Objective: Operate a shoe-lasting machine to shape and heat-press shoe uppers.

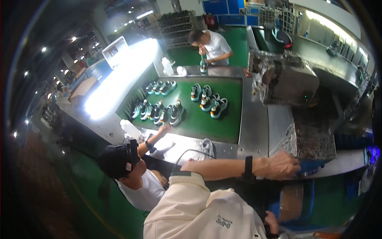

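Observation:
My left hand (282,165) reaches across to the right, a black band on its wrist. Its fingers curl downward beside a blue object (312,166), below a film-wrapped machine part (312,140). Whatever those fingers grip is hidden beneath them. Lower down, close to my cream shirt (199,211), part of my right hand (271,222) shows; its fingers are too dim and covered to read. A cardboard box (291,202) with blue edging is to the right of that hand.
Several sneakers stand in groups on a green conveyor belt (189,127). A co-worker in a black cap (118,161) reaches toward them from the left. Across the belt, another person (215,47) handles a sneaker (203,66). A film-wrapped metal machine (284,79) stands at right.

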{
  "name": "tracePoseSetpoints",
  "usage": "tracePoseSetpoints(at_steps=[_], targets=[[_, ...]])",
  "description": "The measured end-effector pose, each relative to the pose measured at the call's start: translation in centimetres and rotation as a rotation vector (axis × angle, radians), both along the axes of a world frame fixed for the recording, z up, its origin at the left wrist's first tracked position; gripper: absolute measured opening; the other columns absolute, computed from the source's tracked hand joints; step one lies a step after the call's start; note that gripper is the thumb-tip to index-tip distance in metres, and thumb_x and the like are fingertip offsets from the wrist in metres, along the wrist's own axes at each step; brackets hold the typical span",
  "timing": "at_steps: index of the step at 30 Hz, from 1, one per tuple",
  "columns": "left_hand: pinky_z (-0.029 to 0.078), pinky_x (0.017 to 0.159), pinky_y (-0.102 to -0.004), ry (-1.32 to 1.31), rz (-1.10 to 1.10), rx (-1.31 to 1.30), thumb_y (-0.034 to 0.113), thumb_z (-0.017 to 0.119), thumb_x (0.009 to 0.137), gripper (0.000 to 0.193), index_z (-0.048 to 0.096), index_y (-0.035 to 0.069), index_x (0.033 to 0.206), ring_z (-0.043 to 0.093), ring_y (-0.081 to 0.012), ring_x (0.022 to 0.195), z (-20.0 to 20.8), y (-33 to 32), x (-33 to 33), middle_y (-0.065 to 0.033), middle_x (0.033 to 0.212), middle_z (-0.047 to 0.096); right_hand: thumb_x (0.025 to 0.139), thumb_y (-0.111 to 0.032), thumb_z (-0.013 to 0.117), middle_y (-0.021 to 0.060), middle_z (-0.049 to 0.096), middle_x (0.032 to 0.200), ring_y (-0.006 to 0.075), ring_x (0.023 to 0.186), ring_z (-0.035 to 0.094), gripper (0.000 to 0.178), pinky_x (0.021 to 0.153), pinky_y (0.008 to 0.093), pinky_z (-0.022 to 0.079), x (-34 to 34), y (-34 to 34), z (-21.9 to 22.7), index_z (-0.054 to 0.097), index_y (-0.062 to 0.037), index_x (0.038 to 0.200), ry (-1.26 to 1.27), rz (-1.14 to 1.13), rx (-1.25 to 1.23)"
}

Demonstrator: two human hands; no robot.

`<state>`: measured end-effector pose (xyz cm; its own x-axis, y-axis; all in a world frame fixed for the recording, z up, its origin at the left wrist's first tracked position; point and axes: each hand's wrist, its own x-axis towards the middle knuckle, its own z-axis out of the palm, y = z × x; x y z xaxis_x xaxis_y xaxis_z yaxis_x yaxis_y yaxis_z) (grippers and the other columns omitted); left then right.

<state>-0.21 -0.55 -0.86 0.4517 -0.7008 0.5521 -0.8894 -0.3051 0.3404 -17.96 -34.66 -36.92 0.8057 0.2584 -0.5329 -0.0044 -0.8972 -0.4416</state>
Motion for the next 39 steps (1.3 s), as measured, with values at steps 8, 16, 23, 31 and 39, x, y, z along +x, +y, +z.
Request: tracePoseSetpoints(at_steps=[8, 16, 23, 31, 39], targets=[[0.054, 0.066, -0.0412, -0.117, 0.047, -0.177, 0.013, 0.070, 0.080, 0.031, 0.059, -0.002, 0.104, 0.063, -0.0304, 0.082, -0.8, -2.1, -1.7, -0.0149, 0.100, 0.063, 0.076, -0.007, 0.080, 0.0170, 0.065, 0.117, 0.0214, 0.089, 0.069, 0.067, 0.079, 0.0310, 0.056, 8.3, 18.3, 28.2, 0.047, 0.0039, 0.132, 0.289, -0.031, 1.202], [0.055, 0.072, -0.0413, -0.039, 0.064, -0.356, 0.011, 0.064, 0.089, 0.026, 0.060, -0.004, 0.110, 0.066, -0.0334, 0.089, -0.4, -2.3, -3.7, -0.0183, 0.104, 0.065, 0.077, -0.003, 0.076, 0.0071, 0.066, 0.112, 0.0201, 0.092, 0.068, 0.045, 0.076, 0.0290, 0.054, 9.4, 23.0, 24.6, 0.057, -0.0022, 0.118, 0.390, 0.099, 1.143], [0.055, 0.073, -0.0290, 1.312, -0.167, -0.898, 0.026, 0.060, 0.099, 0.033, 0.061, 0.000, 0.119, 0.067, -0.0164, 0.082, -1.2, -2.2, -6.3, -0.0099, 0.098, 0.069, 0.085, -0.020, 0.070, 0.0121, 0.062, 0.127, 0.0213, 0.122, 0.056, 0.036, 0.106, 0.0328, 0.038, 8.4, 24.4, 29.7, 0.062, -0.0049, 0.117, 0.057, 0.317, 1.037], [0.055, 0.070, -0.0278, 1.779, -0.397, -1.233, 0.035, 0.048, 0.104, 0.040, 0.056, 0.002, 0.125, 0.065, -0.0180, 0.079, 0.3, -1.5, -9.0, -0.0079, 0.094, 0.065, 0.087, -0.021, 0.068, 0.0144, 0.061, 0.128, 0.0238, 0.123, 0.055, 0.035, 0.108, 0.0349, 0.037, 8.0, 23.4, 29.7, 0.062, -0.0045, 0.117, 0.168, 0.308, 1.206], [0.057, 0.064, -0.0315, 1.649, -0.609, -1.255, 0.038, 0.041, 0.105, 0.048, 0.057, -0.003, 0.124, 0.065, -0.0212, 0.076, 0.5, -0.4, -11.2, -0.0148, 0.096, 0.065, 0.089, -0.022, 0.065, 0.0167, 0.060, 0.129, 0.0263, 0.125, 0.054, 0.034, 0.109, 0.0370, 0.036, 8.2, 22.6, 29.2, 0.063, -0.0041, 0.118, 0.281, 0.297, 1.368]])
